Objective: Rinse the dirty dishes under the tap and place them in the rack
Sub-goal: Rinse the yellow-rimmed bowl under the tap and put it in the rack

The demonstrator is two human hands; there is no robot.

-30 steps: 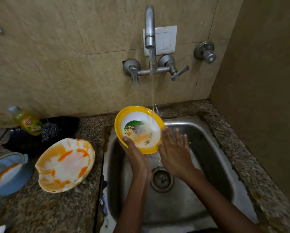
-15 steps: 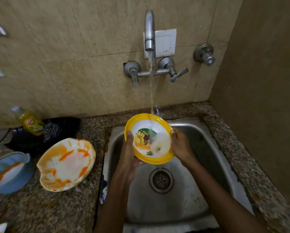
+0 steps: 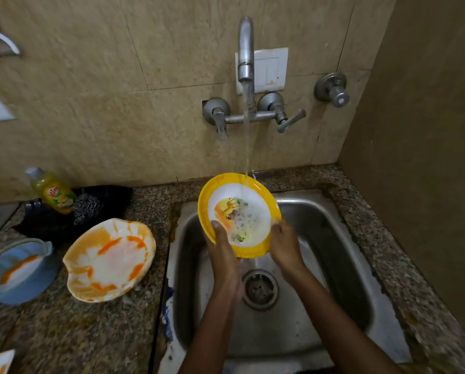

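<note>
Yellow-rimmed bowl (image 3: pixel 239 215) with a white centre and an animal print is held tilted over the steel sink (image 3: pixel 334 238), at 12 o'clock from the drain (image 3: pixel 259 289). Water stream (image 3: pixel 247 147) from the wall tap (image 3: pixel 246 49) lands on the bowl's upper inner face; bubbles and green flecks sit in the lower part. Left hand (image 3: pixel 223 249) grips the rim at 7 o'clock, thumb on the inner face, fingers curled behind. Right hand (image 3: pixel 284 245) grips the rim at 4 o'clock, fingers wrapped over the edge; slightly blurred.

On the granite counter (image 3: pixel 91 333), at 9 o'clock from the sink: white bowl with orange smears (image 3: pixel 110 260), then a blue bowl (image 3: pixel 18 268) with orange residue farther out. At 10 o'clock, a dish-soap bottle (image 3: pixel 54 191) beside a steel scrubber (image 3: pixel 87 207) on a dark cloth (image 3: pixel 107 195).
</note>
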